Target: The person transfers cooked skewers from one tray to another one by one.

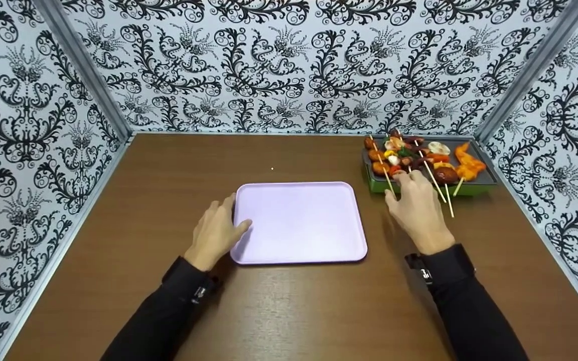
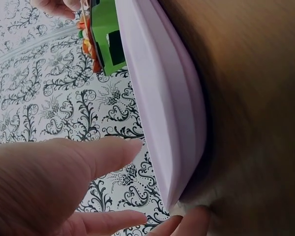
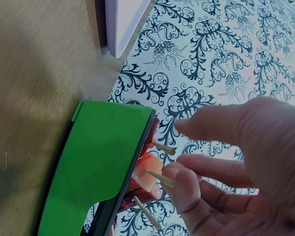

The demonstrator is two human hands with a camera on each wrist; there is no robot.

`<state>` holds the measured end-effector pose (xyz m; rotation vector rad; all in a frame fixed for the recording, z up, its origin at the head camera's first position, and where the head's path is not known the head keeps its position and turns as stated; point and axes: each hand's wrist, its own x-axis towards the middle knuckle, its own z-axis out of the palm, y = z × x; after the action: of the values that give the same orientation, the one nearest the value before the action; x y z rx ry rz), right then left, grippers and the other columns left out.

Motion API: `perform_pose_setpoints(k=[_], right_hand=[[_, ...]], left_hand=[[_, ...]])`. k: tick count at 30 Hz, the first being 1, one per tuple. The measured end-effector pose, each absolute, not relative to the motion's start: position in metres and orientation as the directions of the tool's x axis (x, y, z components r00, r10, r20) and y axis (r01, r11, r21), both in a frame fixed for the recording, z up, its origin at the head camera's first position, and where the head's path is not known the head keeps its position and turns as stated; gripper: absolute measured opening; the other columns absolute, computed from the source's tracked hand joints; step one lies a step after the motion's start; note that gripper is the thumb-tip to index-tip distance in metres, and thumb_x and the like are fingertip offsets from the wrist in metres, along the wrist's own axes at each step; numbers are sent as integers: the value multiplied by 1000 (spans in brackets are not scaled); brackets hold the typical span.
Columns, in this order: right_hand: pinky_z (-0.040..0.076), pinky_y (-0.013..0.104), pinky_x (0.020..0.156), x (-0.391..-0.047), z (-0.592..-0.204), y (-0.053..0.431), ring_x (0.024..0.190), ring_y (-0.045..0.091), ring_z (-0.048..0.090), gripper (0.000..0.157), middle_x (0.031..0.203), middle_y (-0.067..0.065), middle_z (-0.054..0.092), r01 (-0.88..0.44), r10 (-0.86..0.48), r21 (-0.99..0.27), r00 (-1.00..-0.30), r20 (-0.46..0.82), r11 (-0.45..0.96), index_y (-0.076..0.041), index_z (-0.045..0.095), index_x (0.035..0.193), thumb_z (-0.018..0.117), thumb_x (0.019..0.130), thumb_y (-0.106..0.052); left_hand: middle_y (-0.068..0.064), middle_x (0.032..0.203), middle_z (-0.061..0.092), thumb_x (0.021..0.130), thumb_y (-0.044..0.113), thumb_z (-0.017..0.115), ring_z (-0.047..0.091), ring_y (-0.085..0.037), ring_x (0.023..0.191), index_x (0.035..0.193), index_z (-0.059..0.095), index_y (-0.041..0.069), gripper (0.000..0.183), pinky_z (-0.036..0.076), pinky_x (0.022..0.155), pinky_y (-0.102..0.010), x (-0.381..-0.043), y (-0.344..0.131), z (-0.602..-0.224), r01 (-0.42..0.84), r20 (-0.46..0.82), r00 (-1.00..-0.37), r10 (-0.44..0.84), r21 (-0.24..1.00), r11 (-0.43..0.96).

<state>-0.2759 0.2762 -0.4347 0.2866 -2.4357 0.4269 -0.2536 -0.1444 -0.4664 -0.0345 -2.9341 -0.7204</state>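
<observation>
A pale lilac tray (image 1: 299, 223) lies on the table. At its left edge is my left hand (image 1: 213, 233), thumb over the rim and fingers along the outside; in the left wrist view the thumb stands apart from the rim and fingertips are near a corner. My right hand (image 1: 419, 213) reaches to the front of a toy grill (image 1: 477, 190) with green sides, thumb and fingers spread apart. Several food skewers lie across the grill, their wooden sticks (image 3: 160, 178) jutting over its front. In the right wrist view a fingertip is by one stick, with no pinch around it.
A chicken wing skewer (image 1: 468, 163) lies at the grill's right. Brown table (image 1: 178, 165) surrounds the tray. Patterned black-and-white walls (image 1: 279, 65) close in the back and both sides, with the grill close to the back right corner.
</observation>
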Motion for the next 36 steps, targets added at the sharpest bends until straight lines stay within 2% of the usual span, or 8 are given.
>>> perform_pose_setpoints(k=[4, 9, 15, 20, 28, 36], right_hand=[[53, 54, 72, -276, -435, 274, 86, 43, 60, 29, 94, 24, 60, -265, -73, -228, -786, 614, 937, 6, 69, 106, 75, 84, -12], [53, 56, 72, -275, -440, 272, 86, 45, 59, 23, 94, 24, 59, -252, -69, -219, -789, 611, 943, 6, 69, 102, 73, 85, -8], [54, 55, 67, -273, -441, 268, 80, 45, 62, 19, 90, 24, 61, -244, -76, -207, -800, 595, 947, 8, 68, 100, 70, 87, -7], [54, 55, 61, -270, -442, 264, 73, 46, 63, 22, 90, 25, 61, -212, -50, -219, -818, 572, 952, 9, 67, 104, 69, 88, -5], [52, 59, 59, -266, -442, 260, 73, 52, 63, 11, 84, 24, 59, -172, -1, -256, -831, 557, 951, 6, 65, 92, 64, 89, -4], [51, 61, 60, -265, -439, 261, 72, 53, 63, 11, 79, 22, 59, -157, 21, -277, -837, 547, 948, 3, 65, 85, 63, 89, -7]], left_hand=[[-22, 125, 60, 83, 39, 77, 63, -42, 108, 148, 48, 12, 75, 55, 81, -57, -255, -144, -467, 66, 137, -991, -1, 481, 875], [-24, 123, 61, 84, 27, 77, 62, -41, 109, 144, 52, 5, 68, 55, 85, -54, -256, -146, -471, 94, 148, -989, 22, 497, 862], [-26, 121, 62, 86, 18, 73, 61, -41, 111, 139, 56, 1, 59, 54, 88, -53, -260, -149, -473, 110, 142, -989, 45, 492, 863], [-24, 121, 62, 87, 12, 67, 62, -39, 111, 136, 60, 2, 50, 55, 86, -53, -262, -150, -474, 108, 119, -991, 55, 506, 856], [-25, 120, 63, 86, 12, 64, 62, -40, 112, 131, 63, 0, 46, 54, 90, -51, -263, -151, -475, 89, 95, -994, 49, 490, 867], [-24, 119, 64, 86, 12, 65, 62, -39, 112, 130, 64, -1, 45, 53, 91, -51, -264, -151, -474, 89, 90, -995, 51, 499, 862]])
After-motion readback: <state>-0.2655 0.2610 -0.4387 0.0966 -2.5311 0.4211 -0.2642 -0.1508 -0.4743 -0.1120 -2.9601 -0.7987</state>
